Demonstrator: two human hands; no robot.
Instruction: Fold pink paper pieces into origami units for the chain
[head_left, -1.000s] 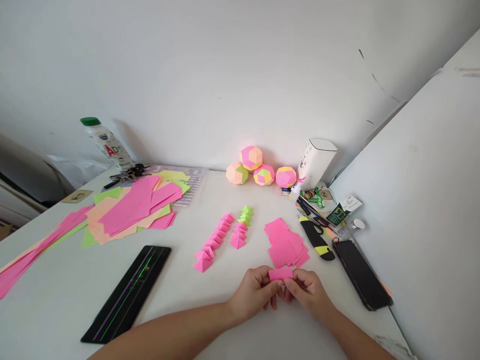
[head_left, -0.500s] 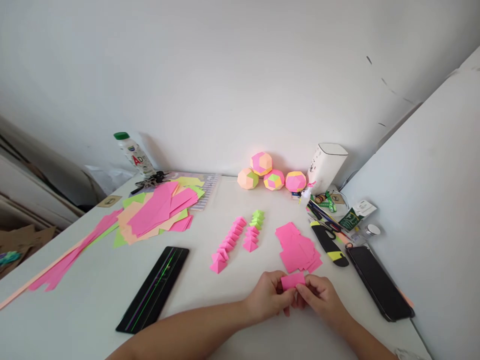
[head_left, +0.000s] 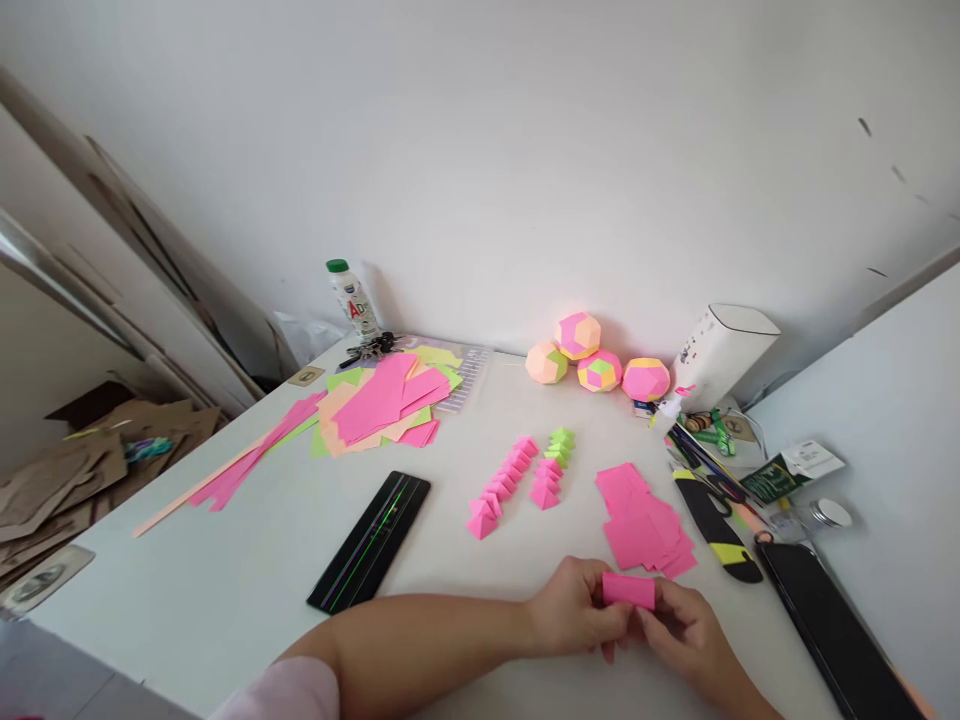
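Observation:
Both hands pinch one small folded pink paper [head_left: 628, 589] just above the white table [head_left: 225, 590] near its front edge. My left hand [head_left: 571, 612] grips its left end with closed fingers. My right hand [head_left: 686, 632] holds the right end the same way. Just beyond them lies a loose stack of pink paper squares [head_left: 643, 522]. Two rows of folded pink units [head_left: 504, 484] and a shorter row with green units [head_left: 559, 447] lie to the left of that stack.
A black ruler [head_left: 370, 541] lies left of my arm. Coloured paper sheets [head_left: 382, 402], pink strips [head_left: 247, 462], keys and a bottle [head_left: 351, 298] fill the back left. Three paper balls [head_left: 592, 362], a white box [head_left: 721, 348], scissors [head_left: 718, 525] and a phone [head_left: 840, 630] sit right.
The view has swung to the left, so everything sits further right in the picture. Both hands keep pinching the pink paper, which now looks folded into a narrower strip.

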